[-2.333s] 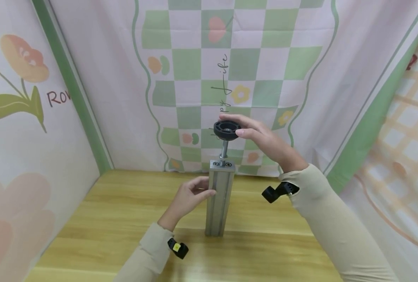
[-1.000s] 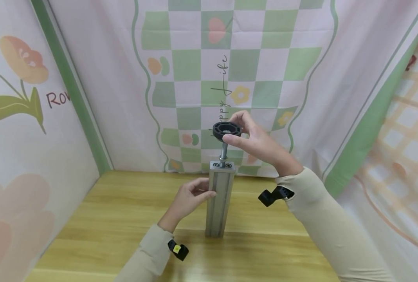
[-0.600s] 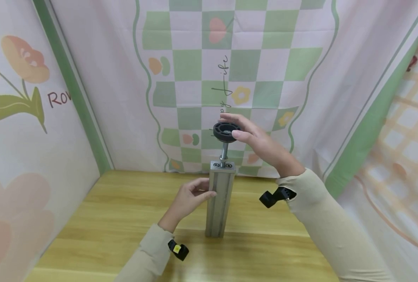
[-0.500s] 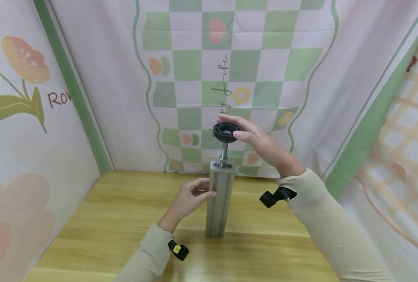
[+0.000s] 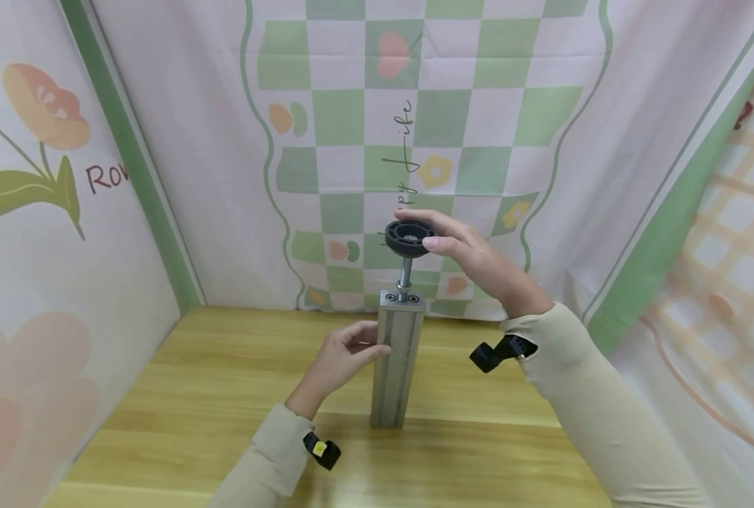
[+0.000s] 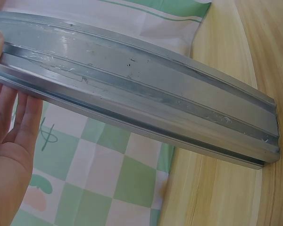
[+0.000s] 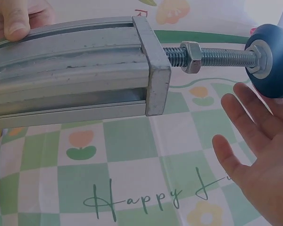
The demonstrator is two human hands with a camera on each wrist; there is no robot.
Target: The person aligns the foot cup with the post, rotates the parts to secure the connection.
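A silver aluminium profile point(image 5: 395, 360) stands upright on the wooden table. From its end plate point(image 5: 402, 299) rises a threaded bolt with a hex nut point(image 7: 192, 57), topped by a round black levelling foot point(image 5: 404, 247). My left hand point(image 5: 342, 355) grips the profile's left side, its thumb in front and fingers partly hidden behind. Up at the foot is my right hand point(image 5: 479, 257), thumb by the near rim and straight fingers reaching past the far rim. In the right wrist view its lower fingers point(image 7: 240, 120) spread loosely beneath the foot.
The wooden tabletop point(image 5: 224, 395) ends at a printed cloth backdrop point(image 5: 339, 127) with green checks. Patterned cloths also hang at the left point(image 5: 34, 268) and right point(image 5: 733, 282). Each wrist wears a black strap mount point(image 5: 500, 351).
A second ago my right fingers were bent around the foot, thumb farther left. They have since straightened, and the thumb has shifted right along the rim. Left hand and profile stayed put.
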